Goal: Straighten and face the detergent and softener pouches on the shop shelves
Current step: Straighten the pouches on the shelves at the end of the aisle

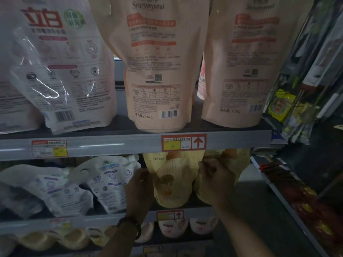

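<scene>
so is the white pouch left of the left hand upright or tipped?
Tipped: the white pouch leans askew, its top tilted toward the left hand.

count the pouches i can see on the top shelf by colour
white pouches: 2 (one cut off at the left edge)
peach Snowroma pouches: 2
pink pouch peeking out behind them: 1
total: 5

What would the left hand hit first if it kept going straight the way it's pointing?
The left hand seems to grip the left edge of the yellow pouch; pushed on, it would press that pouch, though depth is unclear.
</scene>
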A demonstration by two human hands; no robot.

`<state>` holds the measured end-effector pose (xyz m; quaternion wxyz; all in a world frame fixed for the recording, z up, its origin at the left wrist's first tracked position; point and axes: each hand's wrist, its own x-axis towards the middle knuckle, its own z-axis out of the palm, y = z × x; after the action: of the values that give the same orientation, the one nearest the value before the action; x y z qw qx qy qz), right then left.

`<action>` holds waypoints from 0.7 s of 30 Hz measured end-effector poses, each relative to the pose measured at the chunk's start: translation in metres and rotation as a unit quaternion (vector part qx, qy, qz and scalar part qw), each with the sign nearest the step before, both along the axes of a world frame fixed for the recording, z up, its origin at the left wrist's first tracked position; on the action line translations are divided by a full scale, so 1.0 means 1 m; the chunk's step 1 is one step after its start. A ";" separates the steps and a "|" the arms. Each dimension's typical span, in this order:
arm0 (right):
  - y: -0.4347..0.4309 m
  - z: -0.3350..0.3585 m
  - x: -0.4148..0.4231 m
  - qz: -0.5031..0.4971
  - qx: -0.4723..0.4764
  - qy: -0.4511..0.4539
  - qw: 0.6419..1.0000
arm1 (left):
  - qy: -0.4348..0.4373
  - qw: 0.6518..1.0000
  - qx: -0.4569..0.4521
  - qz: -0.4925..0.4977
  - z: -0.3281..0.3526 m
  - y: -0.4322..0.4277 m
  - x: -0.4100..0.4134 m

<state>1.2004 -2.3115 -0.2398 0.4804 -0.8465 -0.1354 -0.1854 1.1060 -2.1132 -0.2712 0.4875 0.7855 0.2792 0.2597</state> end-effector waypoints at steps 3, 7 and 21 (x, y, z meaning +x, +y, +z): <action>-0.001 0.002 -0.004 0.004 0.020 0.007 1.000 | -0.031 0.999 -0.016 0.032 0.004 -0.007 -0.005; 0.000 0.010 -0.011 0.003 0.048 0.014 0.999 | -0.048 0.998 -0.038 0.025 0.015 -0.020 -0.009; 0.001 0.035 -0.040 0.019 0.106 0.167 0.980 | 0.012 0.988 -0.026 -0.150 0.042 -0.036 -0.016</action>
<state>1.1600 -2.3101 -0.2050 0.5863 -0.8073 -0.0488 -0.0462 1.0898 -2.1491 -0.2289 0.5375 0.8087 0.1712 0.1668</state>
